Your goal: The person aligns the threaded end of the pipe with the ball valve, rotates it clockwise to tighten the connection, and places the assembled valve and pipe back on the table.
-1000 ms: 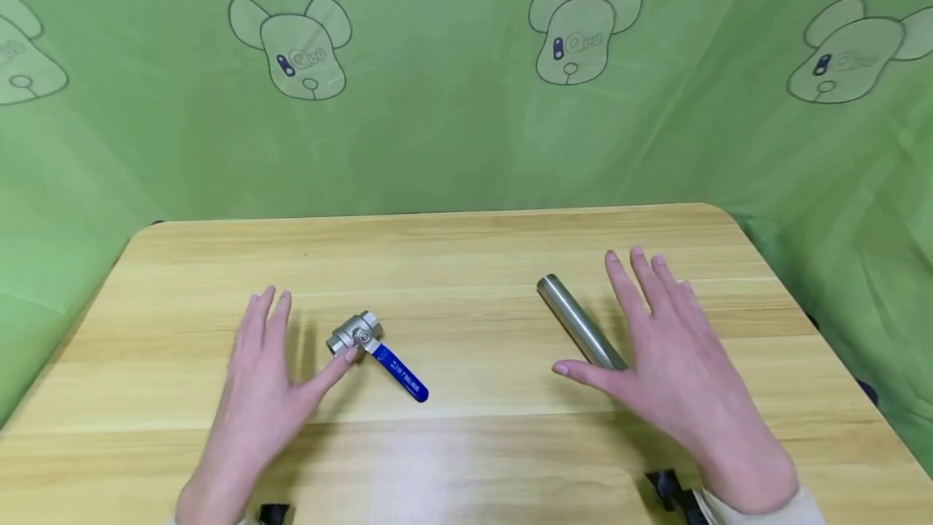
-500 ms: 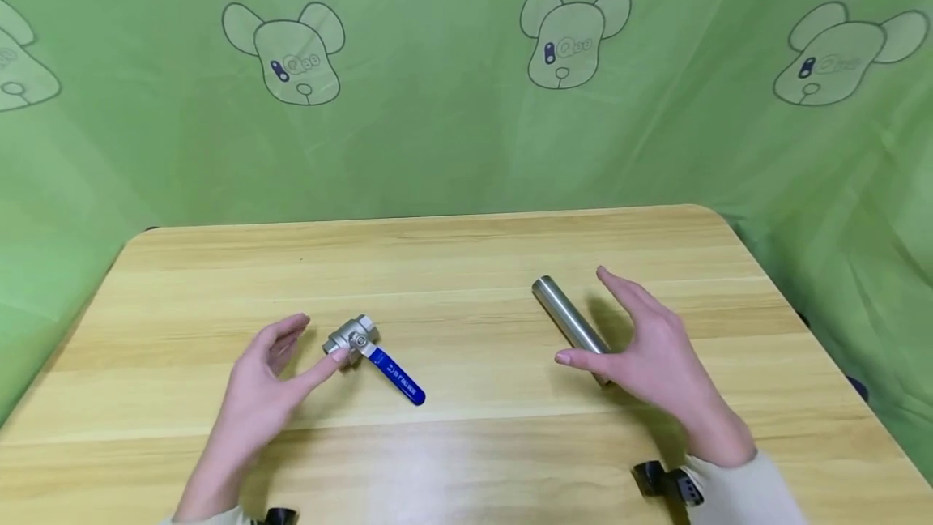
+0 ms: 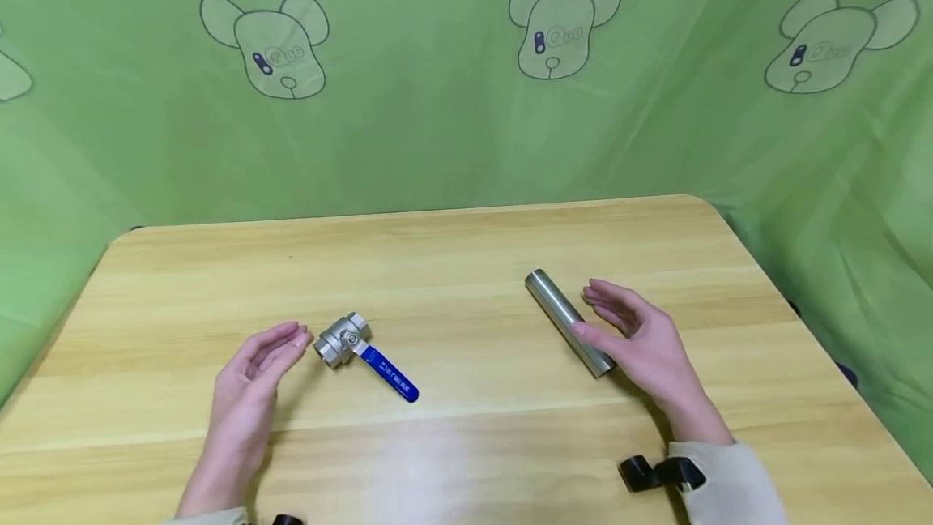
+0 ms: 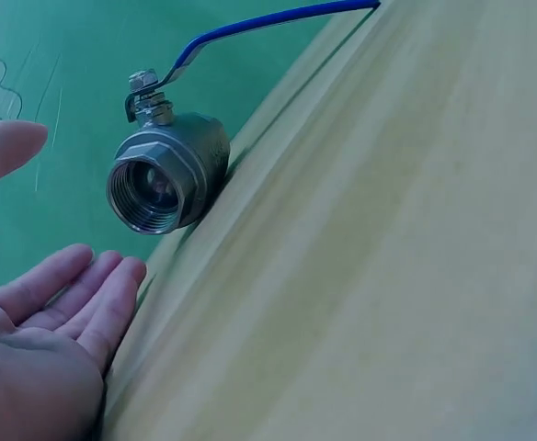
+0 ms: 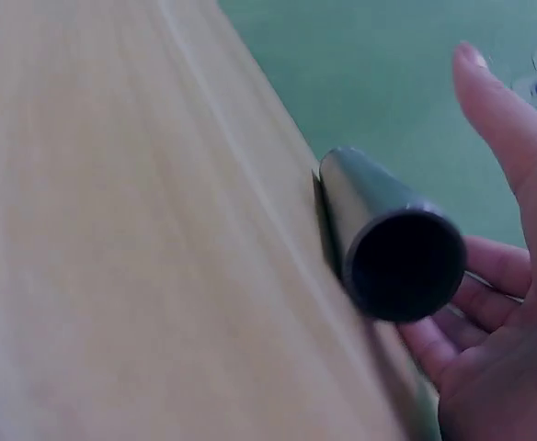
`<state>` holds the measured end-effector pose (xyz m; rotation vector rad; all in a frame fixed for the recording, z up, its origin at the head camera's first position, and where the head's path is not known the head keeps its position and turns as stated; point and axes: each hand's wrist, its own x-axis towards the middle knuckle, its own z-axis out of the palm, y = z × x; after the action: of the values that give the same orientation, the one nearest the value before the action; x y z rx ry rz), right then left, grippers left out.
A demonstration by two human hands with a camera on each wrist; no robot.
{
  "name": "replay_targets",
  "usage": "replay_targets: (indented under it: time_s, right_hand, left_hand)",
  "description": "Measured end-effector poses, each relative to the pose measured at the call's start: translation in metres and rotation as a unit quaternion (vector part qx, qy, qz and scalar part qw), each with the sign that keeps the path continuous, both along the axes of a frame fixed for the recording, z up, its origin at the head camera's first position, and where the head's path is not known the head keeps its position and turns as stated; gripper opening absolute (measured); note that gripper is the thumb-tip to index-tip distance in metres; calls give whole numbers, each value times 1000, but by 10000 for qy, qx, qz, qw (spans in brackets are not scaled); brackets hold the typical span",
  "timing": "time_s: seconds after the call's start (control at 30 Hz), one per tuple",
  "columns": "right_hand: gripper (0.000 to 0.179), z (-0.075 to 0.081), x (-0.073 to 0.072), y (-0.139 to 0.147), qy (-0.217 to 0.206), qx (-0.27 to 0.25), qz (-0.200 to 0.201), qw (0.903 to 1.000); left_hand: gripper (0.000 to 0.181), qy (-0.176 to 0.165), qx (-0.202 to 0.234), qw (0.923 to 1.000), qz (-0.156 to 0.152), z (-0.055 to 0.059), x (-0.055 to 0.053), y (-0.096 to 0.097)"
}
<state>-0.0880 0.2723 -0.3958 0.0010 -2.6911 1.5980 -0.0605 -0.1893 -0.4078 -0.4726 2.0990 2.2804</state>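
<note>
A steel ball valve (image 3: 341,339) with a blue lever handle (image 3: 389,374) lies on the wooden table, left of the middle. Just to its left is my left hand (image 3: 251,383), its fingers relaxed and holding nothing. In the left wrist view the valve's threaded opening (image 4: 149,193) faces that hand, with a gap to the fingertips. On the right side a plain metal pipe (image 3: 564,318) lies slanted on the table. My right hand (image 3: 645,347) is beside it, thumb over the pipe's near part and fingers loosely bent along its right side. The right wrist view shows the pipe's hollow end (image 5: 406,265) between thumb and fingers.
The wooden table (image 3: 466,266) has rounded far corners. A green cloth (image 3: 423,136) with printed bear heads hangs behind it and along both sides. Black camera mounts sit on the wrists, the right one (image 3: 659,474) showing most plainly.
Both hands were spread wide and have drawn their fingers in. The left thumb has moved back off the valve toward its fingers; the right hand has lowered and come closer round the pipe.
</note>
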Motion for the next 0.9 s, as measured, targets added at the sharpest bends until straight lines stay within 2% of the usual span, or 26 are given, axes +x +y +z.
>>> replay_targets:
  time_s: [0.17, 0.3, 0.43, 0.6, 0.7, 0.9]
  right_hand:
    - [66, -7, -1, 3, 190, -482, -69, 9986]
    - [67, -8, 0, 3, 228, -422, -10, 9988]
    - [67, -8, -1, 1, 147, -329, -35, 9993]
    - [67, -9, -4, -3, 14, -217, -55, 9997]
    - [68, -8, -5, -4, -22, -154, -41, 9999]
    - [70, -8, -2, -3, -24, -51, -33, 10000]
  left_hand:
    - [47, 300, 229, 9993, 54, -1, 0, -1]
    - [52, 299, 154, 9994, -89, -3, 1, -1]
    - [59, 234, -382, 9986, -281, -3, 2, 1]
    - [66, 143, -1159, 9918, -525, -1, 4, 6]
    - [67, 121, -1278, 9897, -630, 0, 4, 7]
    - [64, 73, -1267, 9902, -591, 0, 2, 9]
